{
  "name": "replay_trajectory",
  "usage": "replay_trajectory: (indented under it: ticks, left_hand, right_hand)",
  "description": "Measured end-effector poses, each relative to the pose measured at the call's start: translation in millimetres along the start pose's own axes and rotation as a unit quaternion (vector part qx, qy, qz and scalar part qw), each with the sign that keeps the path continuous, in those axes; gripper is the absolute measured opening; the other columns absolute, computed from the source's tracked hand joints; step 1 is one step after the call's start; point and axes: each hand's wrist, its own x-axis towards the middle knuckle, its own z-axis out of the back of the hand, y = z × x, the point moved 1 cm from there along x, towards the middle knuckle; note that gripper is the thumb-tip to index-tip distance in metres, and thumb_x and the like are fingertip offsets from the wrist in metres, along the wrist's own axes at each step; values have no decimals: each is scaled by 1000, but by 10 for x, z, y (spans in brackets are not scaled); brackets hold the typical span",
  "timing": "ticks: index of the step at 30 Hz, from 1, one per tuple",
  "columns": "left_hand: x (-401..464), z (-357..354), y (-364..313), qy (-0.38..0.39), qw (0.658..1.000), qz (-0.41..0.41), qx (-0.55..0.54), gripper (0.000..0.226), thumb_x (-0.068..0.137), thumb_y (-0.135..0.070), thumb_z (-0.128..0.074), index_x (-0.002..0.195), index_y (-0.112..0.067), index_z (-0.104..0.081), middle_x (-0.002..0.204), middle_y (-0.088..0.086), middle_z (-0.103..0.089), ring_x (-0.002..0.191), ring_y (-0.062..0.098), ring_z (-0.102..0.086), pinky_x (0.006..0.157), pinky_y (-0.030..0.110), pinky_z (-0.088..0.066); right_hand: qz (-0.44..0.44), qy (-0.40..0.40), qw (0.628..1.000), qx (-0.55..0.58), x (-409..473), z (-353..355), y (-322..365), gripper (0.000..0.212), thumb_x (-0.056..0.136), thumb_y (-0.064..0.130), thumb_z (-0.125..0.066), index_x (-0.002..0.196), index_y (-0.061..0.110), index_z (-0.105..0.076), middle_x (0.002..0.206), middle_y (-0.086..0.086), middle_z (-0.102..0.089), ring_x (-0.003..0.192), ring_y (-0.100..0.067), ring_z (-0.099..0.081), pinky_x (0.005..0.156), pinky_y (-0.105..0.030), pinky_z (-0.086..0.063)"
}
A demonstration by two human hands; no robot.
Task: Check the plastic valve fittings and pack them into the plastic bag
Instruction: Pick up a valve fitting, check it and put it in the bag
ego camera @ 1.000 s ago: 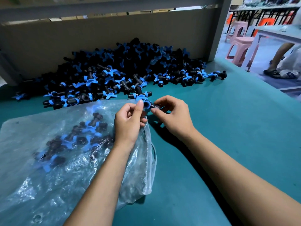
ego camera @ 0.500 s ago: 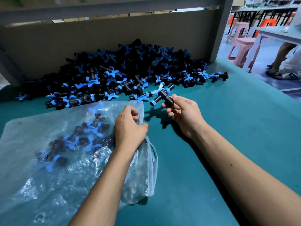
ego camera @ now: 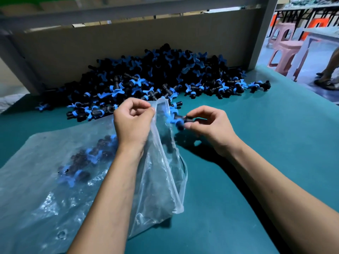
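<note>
A clear plastic bag (ego camera: 55, 180) lies on the green table with several black-and-blue valve fittings (ego camera: 86, 160) inside. My left hand (ego camera: 133, 121) pinches the bag's upper edge and lifts its mouth open. My right hand (ego camera: 209, 127) pinches a black valve fitting with a blue handle (ego camera: 176, 119) right at the raised bag mouth. A large pile of the same fittings (ego camera: 156, 77) is heaped behind the hands against a brown board.
The green table (ego camera: 266, 143) runs to the right and front. A brown cardboard board (ego camera: 110, 48) and grey frame close off the back. Pink stools (ego camera: 286, 52) and a person's legs (ego camera: 328, 74) are beyond the table's right edge.
My left hand has lifted the bag's edge up, opening its mouth. My right hand has brought the fitting down and left to the bag opening.
</note>
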Motion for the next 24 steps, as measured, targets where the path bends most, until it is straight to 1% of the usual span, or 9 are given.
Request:
replay_trajectory:
  ticks: [4,6,8,11,14,16,19,22,24]
  left_hand:
    - [41,17,-168,8,995,-95,9,21,79,5,-71,75,-14,-65,67,-4,-62,62,6,-55,60,19,-46]
    - [19,-17,-231,25,990,-136,23,17,79,4,-70,78,-12,-66,71,-3,-65,64,6,-58,62,21,-48]
    - [-12,-58,-259,28,986,-161,32,14,77,3,-69,78,-11,-66,71,-4,-65,63,6,-59,61,20,-48]
    - [-68,-130,-193,19,989,-146,32,12,76,4,-67,77,-8,-65,69,-4,-65,61,6,-58,60,20,-47]
    - [-149,-200,-7,7,995,-85,53,12,78,2,-69,76,-9,-66,68,-3,-65,59,6,-56,60,23,-48]
    - [-209,-235,143,10,995,-50,86,12,77,-1,-70,76,-12,-66,65,-6,-63,55,2,-53,58,22,-47]
    - [-276,-231,337,22,987,-23,158,12,78,-9,-70,76,-20,-65,64,-11,-63,54,1,-55,56,22,-49]
    - [-288,-203,453,32,976,-16,213,13,78,-10,-69,76,-21,-63,65,-8,-64,60,8,-60,59,24,-49]
    - [-272,-195,480,29,974,-8,226,14,78,-9,-69,75,-21,-62,65,-8,-64,61,9,-61,59,24,-49]
  right_hand:
    - [51,105,984,-137,-48,-312,117,21,77,0,-84,92,12,-76,83,-2,-72,68,-17,-58,68,-34,-52]
    - [49,199,976,-77,-113,-505,143,31,80,-5,-80,107,9,-75,108,-1,-73,84,-15,-66,76,-33,-56]
    - [30,248,968,10,-182,-642,131,38,85,-6,-76,118,10,-70,111,1,-73,94,-14,-69,80,-32,-56]
    - [1,105,994,-2,-145,-643,64,23,91,-5,-69,110,7,-73,101,-10,-77,87,-24,-75,77,-42,-60]
    - [-8,-75,993,-88,-24,-459,-7,25,90,-9,-56,92,9,-74,86,-9,-76,74,-19,-76,67,-38,-61]
    - [21,-116,967,-226,73,-340,-53,25,88,-4,-58,91,16,-73,86,0,-76,78,-12,-74,77,-36,-61]
    - [87,-49,881,-463,285,-316,-140,40,84,-2,-58,117,17,-68,115,-4,-69,108,-23,-60,99,-33,-47]
    - [79,67,801,-590,573,-369,-184,75,81,-7,-52,151,19,-40,159,-11,-32,140,-37,-26,113,-40,-31]
    - [45,126,779,-613,750,-377,-191,85,85,-8,-47,160,23,-22,169,-6,-9,152,-35,-5,120,-43,-25]
